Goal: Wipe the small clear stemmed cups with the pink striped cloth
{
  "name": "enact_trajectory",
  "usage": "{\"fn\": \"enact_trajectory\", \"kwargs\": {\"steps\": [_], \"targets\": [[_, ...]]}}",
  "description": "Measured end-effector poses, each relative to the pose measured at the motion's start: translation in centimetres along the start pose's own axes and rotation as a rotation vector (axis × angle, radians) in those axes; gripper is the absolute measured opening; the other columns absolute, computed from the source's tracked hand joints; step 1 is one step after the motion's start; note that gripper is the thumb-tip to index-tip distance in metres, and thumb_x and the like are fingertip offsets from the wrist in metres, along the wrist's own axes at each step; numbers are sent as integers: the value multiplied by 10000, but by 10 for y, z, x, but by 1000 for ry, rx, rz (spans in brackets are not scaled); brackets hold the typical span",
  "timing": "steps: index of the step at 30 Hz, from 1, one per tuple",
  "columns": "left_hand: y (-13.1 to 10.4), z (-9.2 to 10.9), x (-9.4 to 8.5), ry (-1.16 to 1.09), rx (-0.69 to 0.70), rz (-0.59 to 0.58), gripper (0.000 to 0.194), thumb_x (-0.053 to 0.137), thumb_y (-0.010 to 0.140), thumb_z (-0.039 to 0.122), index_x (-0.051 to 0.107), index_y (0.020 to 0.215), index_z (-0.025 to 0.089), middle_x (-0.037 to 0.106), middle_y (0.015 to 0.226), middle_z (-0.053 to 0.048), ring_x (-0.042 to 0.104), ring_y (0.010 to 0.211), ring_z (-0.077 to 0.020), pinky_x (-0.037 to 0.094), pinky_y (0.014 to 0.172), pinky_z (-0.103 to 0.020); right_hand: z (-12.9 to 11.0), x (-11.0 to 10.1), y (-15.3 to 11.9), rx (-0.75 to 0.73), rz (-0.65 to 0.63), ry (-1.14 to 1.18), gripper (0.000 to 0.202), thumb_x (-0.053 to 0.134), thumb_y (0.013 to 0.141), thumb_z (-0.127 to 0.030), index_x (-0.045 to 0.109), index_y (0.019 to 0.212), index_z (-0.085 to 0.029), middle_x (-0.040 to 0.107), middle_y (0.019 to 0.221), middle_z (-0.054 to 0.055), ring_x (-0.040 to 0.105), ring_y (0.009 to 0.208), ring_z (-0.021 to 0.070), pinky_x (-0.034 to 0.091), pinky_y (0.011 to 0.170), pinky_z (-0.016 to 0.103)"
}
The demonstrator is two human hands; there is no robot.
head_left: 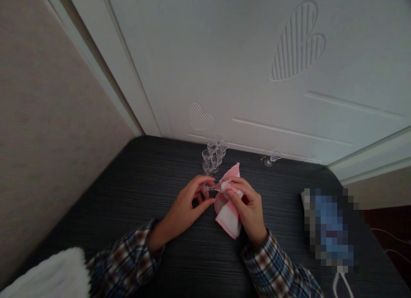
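Observation:
Between my hands lies a small clear stemmed glass (211,187), tilted on its side with its foot to the left. My left hand (189,199) has its thumb and fingers curled around the foot. A pink and white cloth (229,212) is gripped by my right hand (247,201), which presses it around the bowl of the glass. The bowl is partly hidden by cloth and fingers. The cloth's lower end hangs down over the dark table.
Several more small stemmed glasses (214,154) stand grouped just beyond my hands, and one glass (271,159) stands apart to the right, by the white panel (244,75). A blurred-out blue object (332,229) lies at right on the dark table (138,174).

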State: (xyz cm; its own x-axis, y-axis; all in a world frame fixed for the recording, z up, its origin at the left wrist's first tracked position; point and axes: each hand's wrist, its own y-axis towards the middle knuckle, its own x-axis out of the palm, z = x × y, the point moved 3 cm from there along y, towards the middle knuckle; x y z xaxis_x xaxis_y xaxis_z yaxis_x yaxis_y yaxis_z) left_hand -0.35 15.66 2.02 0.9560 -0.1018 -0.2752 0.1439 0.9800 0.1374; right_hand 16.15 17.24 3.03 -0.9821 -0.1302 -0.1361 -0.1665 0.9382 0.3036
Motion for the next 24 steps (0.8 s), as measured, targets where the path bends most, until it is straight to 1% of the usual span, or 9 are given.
{"fn": "enact_trajectory", "kwargs": {"steps": [3, 7, 10, 14, 16, 17, 20, 22, 24], "targets": [[-2, 0, -1, 93, 6, 6, 206, 543, 794, 246, 552, 997, 212, 595, 927, -21, 566, 715, -111, 455, 651, -231, 3, 1, 1, 7, -27, 68, 142, 547, 816, -178, 656, 895, -226, 590, 1053, 35, 545, 1009, 179, 398, 899, 335], [-4, 0, -2, 94, -36, -21, 235, 570, 780, 250, 548, 1011, 209, 619, 796, 10, 544, 563, -78, 444, 602, -218, 4, 2, 1, 21, -46, 91, 180, 503, 840, -175, 632, 953, -227, 580, 1083, 43, 526, 1038, 186, 379, 925, 361], [-2, -2, -1, -26, -93, -56, 195, 567, 783, 291, 560, 941, 176, 620, 696, 11, 521, 496, -77, 411, 516, -205, 2, 2, 1, 28, -68, 76, 170, 527, 821, -163, 636, 935, -227, 566, 1125, 43, 513, 1060, 193, 369, 941, 373], [1, -7, 1, -225, -158, -103, 177, 616, 743, 302, 566, 807, 145, 608, 657, 7, 493, 463, -68, 367, 450, -188, 0, 2, 2, 35, -97, 84, 170, 574, 784, -137, 643, 910, -229, 543, 1179, 39, 494, 1099, 202, 350, 971, 385], [1, -12, 3, -345, -193, -148, 185, 587, 764, 321, 563, 760, 137, 593, 615, 10, 481, 440, -65, 349, 427, -185, 0, 2, 2, 34, -102, 84, 165, 575, 783, -132, 647, 896, -230, 551, 1168, 39, 504, 1088, 200, 361, 962, 383], [1, -15, 4, -413, -212, -168, 219, 535, 798, 341, 556, 727, 135, 579, 586, 9, 476, 431, -67, 344, 418, -186, 0, 3, 2, 29, -110, 80, 160, 581, 779, -132, 650, 886, -230, 558, 1157, 38, 512, 1078, 199, 369, 954, 379], [2, -22, 2, -563, -254, -127, 339, 403, 864, 364, 531, 651, 133, 537, 539, 6, 466, 437, -74, 348, 415, -188, -2, 7, 0, 9, -151, 55, 162, 611, 759, -138, 654, 882, -234, 581, 1117, 34, 533, 1044, 193, 389, 932, 364], [2, -23, 2, -587, -264, -95, 344, 397, 867, 362, 524, 645, 132, 527, 544, 6, 462, 450, -73, 355, 422, -187, -2, 9, -1, 3, -159, 38, 171, 613, 758, -140, 652, 893, -237, 595, 1092, 32, 541, 1029, 188, 395, 923, 356], [2, -21, 2, -563, -244, -107, 328, 404, 863, 375, 533, 686, 130, 532, 571, 5, 464, 460, -70, 359, 432, -187, -2, 9, -1, 6, -132, 25, 162, 598, 770, -142, 651, 891, -235, 607, 1065, 31, 546, 1014, 185, 400, 911, 350]]}}
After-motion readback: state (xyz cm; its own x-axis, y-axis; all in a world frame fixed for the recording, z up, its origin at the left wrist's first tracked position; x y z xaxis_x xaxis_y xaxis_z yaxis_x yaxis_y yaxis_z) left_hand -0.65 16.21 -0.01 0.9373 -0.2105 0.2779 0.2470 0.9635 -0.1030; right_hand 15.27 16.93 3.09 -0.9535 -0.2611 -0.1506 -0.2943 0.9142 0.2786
